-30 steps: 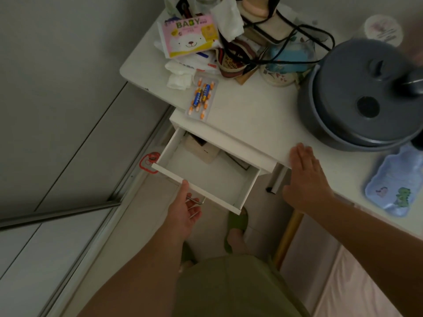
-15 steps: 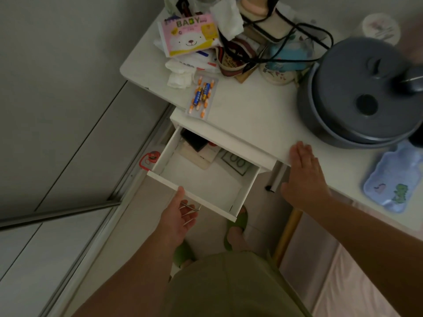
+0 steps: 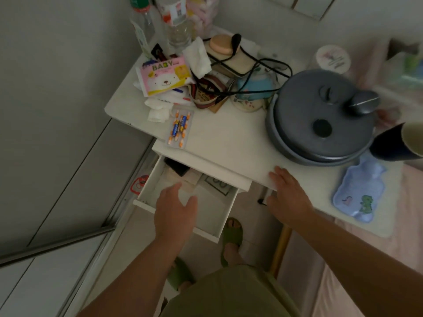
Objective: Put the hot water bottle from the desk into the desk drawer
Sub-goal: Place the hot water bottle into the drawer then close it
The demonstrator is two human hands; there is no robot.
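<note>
Hot water bottle point(image 3: 358, 193) lies untouched at the desk's point(image 3: 229, 138) right front corner; drawer point(image 3: 229, 208) open, both hands, left hand point(image 3: 175, 210) and right hand point(image 3: 288, 197), spread empty, so reaching for it comes next.

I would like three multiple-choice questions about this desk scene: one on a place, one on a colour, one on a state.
1. Where does the hot water bottle lie?
A. in the drawer
B. on the desk, right of the right hand
C. on the floor

2. What colour is the hot water bottle?
A. red
B. light blue
C. black

3. How is the drawer?
A. pulled open
B. shut
C. taken out

Key:
1 B: it rests on the desk, beyond the right hand.
2 B: pale blue with a green dinosaur.
3 A: its inside shows under the left hand.
</note>
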